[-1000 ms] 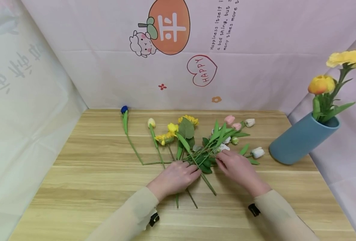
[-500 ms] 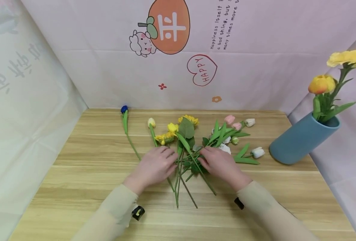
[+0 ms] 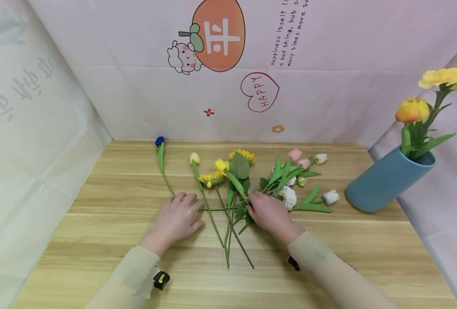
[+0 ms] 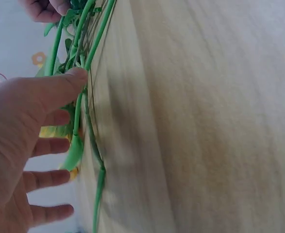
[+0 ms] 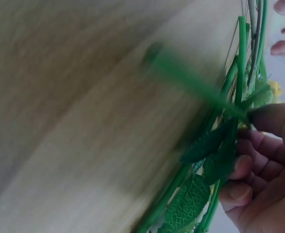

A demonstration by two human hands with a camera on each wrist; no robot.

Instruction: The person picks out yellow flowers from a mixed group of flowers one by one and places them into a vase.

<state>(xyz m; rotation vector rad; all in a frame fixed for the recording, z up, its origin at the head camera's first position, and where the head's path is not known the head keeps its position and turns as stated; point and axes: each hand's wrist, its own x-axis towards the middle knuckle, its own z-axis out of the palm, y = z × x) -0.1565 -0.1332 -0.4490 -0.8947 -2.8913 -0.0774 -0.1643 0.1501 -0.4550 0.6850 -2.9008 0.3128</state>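
My right hand [image 3: 270,213] pinches a green flower stem [image 5: 195,80] between thumb and fingers over the middle of the heap; its cut end points toward the right wrist camera. That stem runs up beside a long leaf [image 3: 236,184] toward a yellow tulip [image 3: 222,165]. My left hand [image 3: 177,221], fingers spread and holding nothing, hovers over the stem of a blue tulip [image 3: 159,141]. Just right of it lies a pale yellow tulip [image 3: 195,159]. Two sunflower-like yellow blooms [image 3: 243,155] lie among crossed stems [image 3: 228,240]. Dark green leaves [image 5: 188,201] hang below the right fingers.
Pink tulips [image 3: 295,154], white tulips [image 3: 331,197] and a white bloom [image 3: 289,197] lie to the right. A tilted-looking blue vase [image 3: 386,180] holding an orange-yellow tulip [image 3: 413,110] and a yellow flower [image 3: 448,78] stands at the table's right. Printed cloth [image 3: 166,107] hangs behind.
My left hand has left the stems and moved left, its fingers opening. My right hand has shifted left and taken up a stem, whose lower end no longer lies on the table.
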